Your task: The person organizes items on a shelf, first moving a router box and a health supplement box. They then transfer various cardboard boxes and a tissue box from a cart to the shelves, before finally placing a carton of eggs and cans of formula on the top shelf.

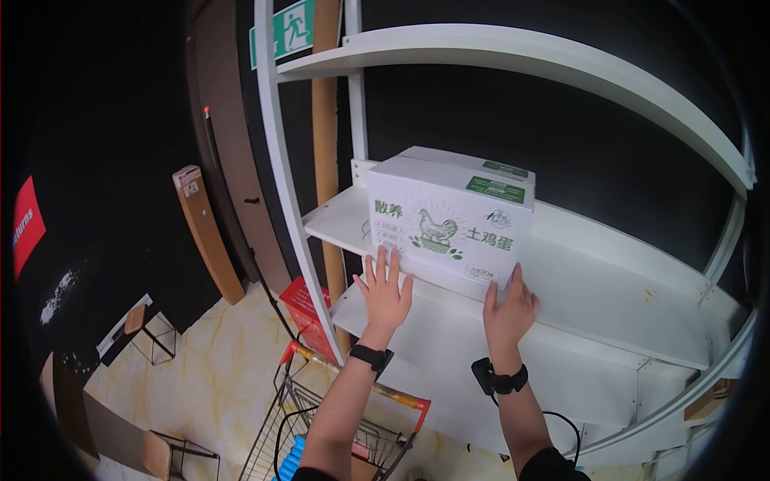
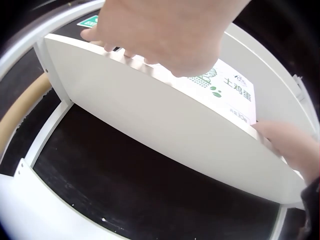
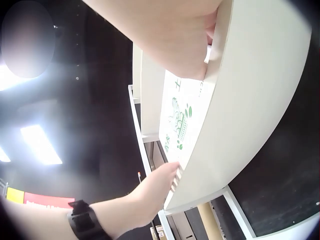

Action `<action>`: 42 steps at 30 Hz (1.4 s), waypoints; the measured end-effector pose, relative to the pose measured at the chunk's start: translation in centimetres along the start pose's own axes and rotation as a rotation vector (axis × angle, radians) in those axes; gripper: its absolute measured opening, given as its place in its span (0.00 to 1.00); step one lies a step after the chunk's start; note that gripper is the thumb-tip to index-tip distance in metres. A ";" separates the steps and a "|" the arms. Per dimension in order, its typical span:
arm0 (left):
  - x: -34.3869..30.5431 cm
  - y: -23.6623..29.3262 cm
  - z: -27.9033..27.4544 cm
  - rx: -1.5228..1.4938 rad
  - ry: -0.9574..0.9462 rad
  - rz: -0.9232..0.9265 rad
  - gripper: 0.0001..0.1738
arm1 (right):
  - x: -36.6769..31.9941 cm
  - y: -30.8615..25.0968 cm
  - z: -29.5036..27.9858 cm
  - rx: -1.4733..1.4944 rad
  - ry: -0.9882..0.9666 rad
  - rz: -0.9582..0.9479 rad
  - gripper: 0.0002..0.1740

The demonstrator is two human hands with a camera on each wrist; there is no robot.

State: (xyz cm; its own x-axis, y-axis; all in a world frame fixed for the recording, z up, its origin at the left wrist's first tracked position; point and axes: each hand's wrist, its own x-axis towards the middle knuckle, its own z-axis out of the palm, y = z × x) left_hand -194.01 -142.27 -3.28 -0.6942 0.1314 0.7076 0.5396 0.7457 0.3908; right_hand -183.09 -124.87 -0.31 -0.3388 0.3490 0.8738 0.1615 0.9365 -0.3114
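Note:
A white egg carton box (image 1: 449, 188) with green print and a drawn hen sits on a white shelf (image 1: 609, 276). My left hand (image 1: 387, 301) touches the lower left of its front face, fingers spread and straight. At the box's lower right corner is my right hand (image 1: 511, 313), thumb by the front and fingers extended along the corner. In the left wrist view the left hand (image 2: 165, 35) hides part of the box (image 2: 235, 92) above the shelf edge. The right wrist view shows the right hand (image 3: 175, 40) over the box's other end, fingertips partly hidden.
Below stands a shopping cart (image 1: 389, 393) with blue items inside. An upper shelf (image 1: 497, 40) arches over the box, and a white upright (image 1: 289, 176) is at the left. Behind the upright are a red box (image 1: 305, 309) and a tall cardboard carton (image 1: 208, 236).

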 end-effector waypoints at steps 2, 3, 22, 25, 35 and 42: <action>-3.0 -1.2 -0.9 -0.026 0.033 0.005 0.33 | -0.5 0.0 -0.1 0.020 0.069 -0.059 0.28; -5.1 -1.8 -1.8 -0.034 -0.007 0.012 0.33 | -1.1 -0.1 0.0 0.033 0.151 -0.102 0.27; -61.4 -14.5 -25.7 0.215 -0.377 -1.444 0.31 | -43.4 -16.0 -1.6 0.721 -1.542 -0.711 0.33; -64.5 -13.9 -25.9 0.122 -0.498 -1.490 0.38 | -48.5 -18.2 -3.7 0.584 -1.941 -0.748 0.47; -65.9 -13.3 -24.1 0.090 -0.820 -1.423 0.61 | -52.3 -21.4 -9.0 0.170 -1.883 -1.085 0.78; -67.5 -13.5 -22.8 0.181 -0.855 -1.278 0.66 | -52.6 -21.0 -8.0 0.422 -1.789 -1.027 0.72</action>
State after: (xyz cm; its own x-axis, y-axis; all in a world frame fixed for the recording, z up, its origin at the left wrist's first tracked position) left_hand -143.56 -176.06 -42.88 -0.7222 -0.3584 -0.5916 -0.6240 0.7066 0.3337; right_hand -161.22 -163.17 -36.77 -0.4984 -0.7693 -0.3997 -0.7009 0.6289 -0.3366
